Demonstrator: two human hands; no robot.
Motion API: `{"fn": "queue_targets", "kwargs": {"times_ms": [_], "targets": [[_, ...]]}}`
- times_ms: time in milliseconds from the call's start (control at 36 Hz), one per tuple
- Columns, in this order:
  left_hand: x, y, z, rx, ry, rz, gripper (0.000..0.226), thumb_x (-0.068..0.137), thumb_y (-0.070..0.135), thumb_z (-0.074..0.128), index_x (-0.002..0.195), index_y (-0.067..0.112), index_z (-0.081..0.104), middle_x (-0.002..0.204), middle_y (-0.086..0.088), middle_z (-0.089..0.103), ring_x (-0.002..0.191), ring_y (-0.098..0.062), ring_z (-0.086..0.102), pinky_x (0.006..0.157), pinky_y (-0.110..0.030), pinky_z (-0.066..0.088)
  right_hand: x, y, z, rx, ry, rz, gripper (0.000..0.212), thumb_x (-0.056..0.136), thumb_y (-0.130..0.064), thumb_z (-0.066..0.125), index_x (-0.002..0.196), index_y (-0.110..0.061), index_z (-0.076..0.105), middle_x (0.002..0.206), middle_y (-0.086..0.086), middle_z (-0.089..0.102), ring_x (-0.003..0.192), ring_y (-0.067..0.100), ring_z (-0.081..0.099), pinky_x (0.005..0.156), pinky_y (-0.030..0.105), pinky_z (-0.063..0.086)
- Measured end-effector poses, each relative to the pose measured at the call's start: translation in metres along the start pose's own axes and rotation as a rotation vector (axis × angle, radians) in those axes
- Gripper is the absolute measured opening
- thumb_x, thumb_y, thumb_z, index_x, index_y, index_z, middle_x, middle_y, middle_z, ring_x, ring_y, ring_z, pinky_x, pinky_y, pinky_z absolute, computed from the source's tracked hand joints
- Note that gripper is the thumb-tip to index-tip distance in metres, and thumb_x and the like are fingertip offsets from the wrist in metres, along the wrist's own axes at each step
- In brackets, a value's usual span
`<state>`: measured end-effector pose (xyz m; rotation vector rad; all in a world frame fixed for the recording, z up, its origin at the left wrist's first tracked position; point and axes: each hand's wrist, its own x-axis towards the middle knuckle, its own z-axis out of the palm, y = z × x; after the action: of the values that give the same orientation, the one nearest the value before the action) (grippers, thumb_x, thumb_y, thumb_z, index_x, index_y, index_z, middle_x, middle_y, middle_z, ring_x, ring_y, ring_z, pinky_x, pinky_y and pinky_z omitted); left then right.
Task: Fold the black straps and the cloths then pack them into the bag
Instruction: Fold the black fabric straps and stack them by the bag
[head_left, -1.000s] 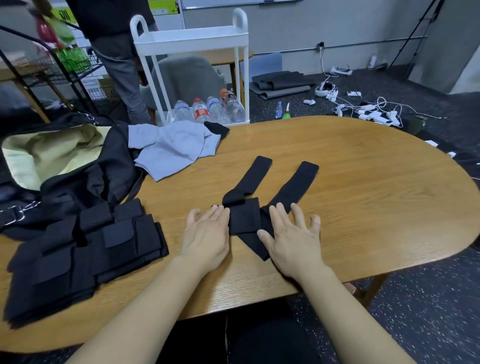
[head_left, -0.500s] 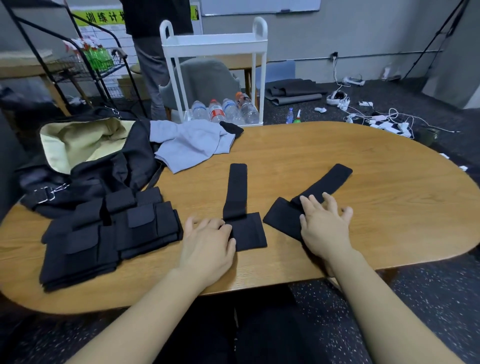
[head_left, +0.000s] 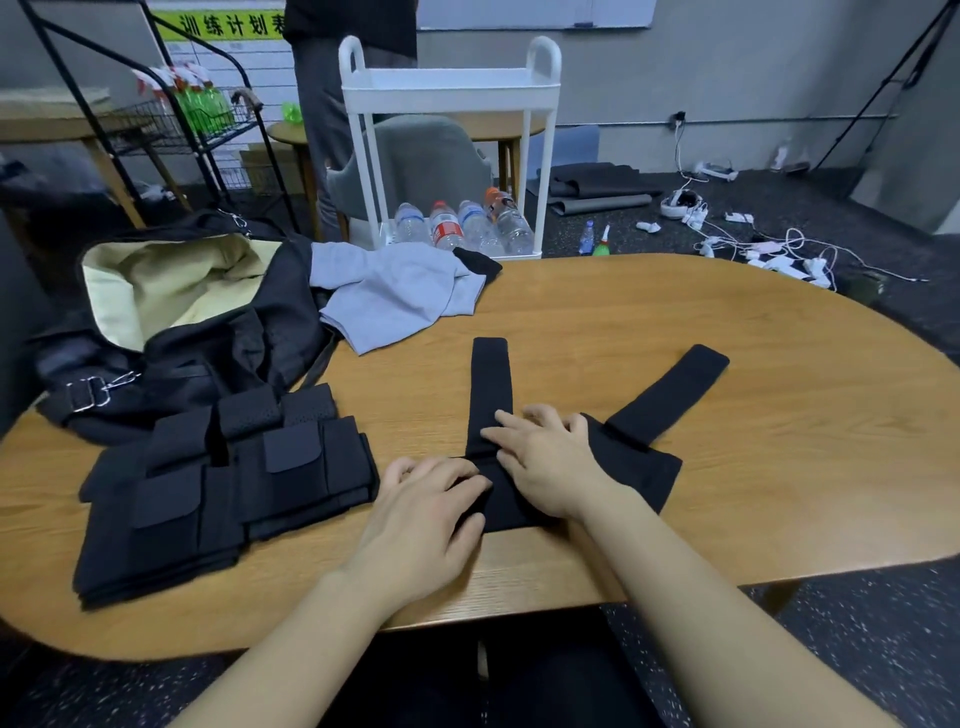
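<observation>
Two black straps lie on the wooden table (head_left: 779, 467). The nearer strap (head_left: 489, 384) points straight away from me, and both hands are on its wide near end. My left hand (head_left: 426, 514) curls its fingers over the left edge of that wide end and grips it. My right hand (head_left: 545, 462) rests with bent fingers where the narrow band meets the pad. The second strap (head_left: 670, 395) lies angled to the right, partly under my right wrist. A black bag (head_left: 218, 353) with cream lining stands open at the far left, beside a grey cloth (head_left: 395, 296).
A stack of folded black straps (head_left: 228, 483) sits at my left, near the table's edge. A small black cloth (head_left: 480, 264) peeks from behind the grey one. Beyond the table are a white cart (head_left: 449, 88) with water bottles, a person standing, and cables on the floor.
My right hand left the right strap and moved left onto the nearer strap. My left hand shifted right and curled over the strap's wide end. The view moved closer.
</observation>
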<state>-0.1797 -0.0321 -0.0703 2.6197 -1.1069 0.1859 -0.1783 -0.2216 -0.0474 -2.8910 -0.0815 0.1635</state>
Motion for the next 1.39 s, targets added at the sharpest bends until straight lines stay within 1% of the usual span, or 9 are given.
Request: {"fn": "queue_targets", "kwargs": {"times_ms": [278, 472, 583, 778, 861, 944, 1194, 1306, 1389], "targets": [[-0.001, -0.012, 0.003, -0.095, 0.022, 0.054, 0.037, 0.094, 0.038, 0.043, 0.123, 0.027, 0.064, 0.125, 0.012, 0.06, 0.12, -0.005, 0.045, 0.102, -0.023, 0.016, 0.044, 0.01, -0.008, -0.026, -0.055, 0.037, 0.046, 0.105, -0.027, 0.028, 0.148, -0.043, 0.029, 0.161, -0.011, 0.015, 0.144, 0.022, 0.011, 0.109, 0.047, 0.012], [-0.001, -0.016, 0.004, -0.126, 0.011, 0.062, 0.035, 0.096, 0.039, 0.044, 0.125, 0.029, 0.061, 0.126, 0.015, 0.057, 0.12, -0.005, 0.047, 0.106, -0.026, 0.019, 0.065, 0.012, -0.007, -0.032, -0.04, 0.044, 0.046, 0.105, -0.027, 0.027, 0.148, -0.045, 0.027, 0.161, -0.012, 0.013, 0.143, 0.022, 0.01, 0.108, 0.047, 0.012], [-0.001, -0.015, 0.003, -0.097, 0.0, 0.062, 0.036, 0.097, 0.04, 0.041, 0.127, 0.029, 0.059, 0.127, 0.014, 0.056, 0.121, -0.005, 0.046, 0.106, -0.026, 0.018, 0.067, 0.011, -0.009, -0.017, -0.009, 0.046, 0.045, 0.105, -0.025, 0.027, 0.148, -0.041, 0.031, 0.159, -0.01, 0.019, 0.143, 0.022, 0.012, 0.108, 0.046, 0.012], [-0.001, -0.017, 0.002, -0.082, -0.011, 0.065, 0.04, 0.098, 0.044, 0.039, 0.129, 0.028, 0.06, 0.131, 0.013, 0.056, 0.125, -0.006, 0.048, 0.109, -0.035, 0.018, 0.041, 0.015, -0.003, 0.15, 0.196, 0.051, 0.043, 0.105, -0.02, 0.031, 0.145, -0.033, 0.039, 0.154, -0.007, 0.036, 0.143, 0.016, 0.014, 0.107, 0.038, 0.009], [-0.004, -0.016, -0.001, -0.079, 0.01, 0.073, 0.042, 0.097, 0.047, 0.041, 0.129, 0.028, 0.06, 0.133, 0.013, 0.055, 0.126, -0.006, 0.047, 0.11, -0.037, 0.018, 0.021, 0.018, 0.0, 0.218, 0.265, 0.04, 0.043, 0.105, -0.018, 0.032, 0.144, -0.031, 0.042, 0.145, -0.011, 0.045, 0.138, 0.016, 0.024, 0.1, 0.031, 0.011], [-0.005, -0.017, -0.008, -0.052, 0.004, 0.083, 0.047, 0.092, 0.052, 0.047, 0.129, 0.027, 0.061, 0.133, 0.013, 0.056, 0.126, -0.006, 0.047, 0.112, -0.035, 0.014, 0.001, 0.022, 0.004, 0.285, 0.258, 0.046, 0.044, 0.104, -0.016, 0.033, 0.144, -0.032, 0.042, 0.137, -0.016, 0.05, 0.125, 0.015, 0.036, 0.092, 0.026, 0.013], [0.003, -0.024, -0.033, 0.079, -0.148, 0.076, 0.062, 0.08, 0.056, 0.048, 0.132, 0.026, 0.061, 0.14, 0.009, 0.055, 0.133, -0.007, 0.046, 0.112, -0.029, -0.004, -0.034, 0.049, 0.008, 0.265, 0.229, 0.098, 0.046, 0.1, -0.013, 0.041, 0.144, -0.029, 0.045, 0.139, -0.004, 0.052, 0.129, 0.013, 0.036, 0.102, 0.024, 0.016], [0.014, -0.021, -0.034, 0.239, -0.181, 0.179, 0.058, 0.073, 0.047, 0.028, 0.105, 0.025, 0.071, 0.11, 0.009, 0.07, 0.109, -0.009, 0.061, 0.107, -0.022, -0.008, -0.045, 0.042, 0.002, 0.228, 0.283, 0.038, 0.048, 0.095, -0.013, 0.049, 0.141, -0.026, 0.05, 0.134, -0.007, 0.056, 0.13, 0.008, 0.035, 0.1, 0.021, 0.014], [0.019, -0.022, -0.03, 0.3, -0.176, 0.192, 0.044, 0.076, 0.031, 0.034, 0.098, 0.023, 0.071, 0.099, 0.009, 0.071, 0.1, -0.012, 0.063, 0.108, -0.028, 0.001, -0.053, 0.027, -0.003, 0.222, 0.292, -0.057, 0.05, 0.089, -0.022, 0.059, 0.138, -0.026, 0.053, 0.128, -0.01, 0.056, 0.125, 0.002, 0.033, 0.099, 0.02, 0.013]]}}
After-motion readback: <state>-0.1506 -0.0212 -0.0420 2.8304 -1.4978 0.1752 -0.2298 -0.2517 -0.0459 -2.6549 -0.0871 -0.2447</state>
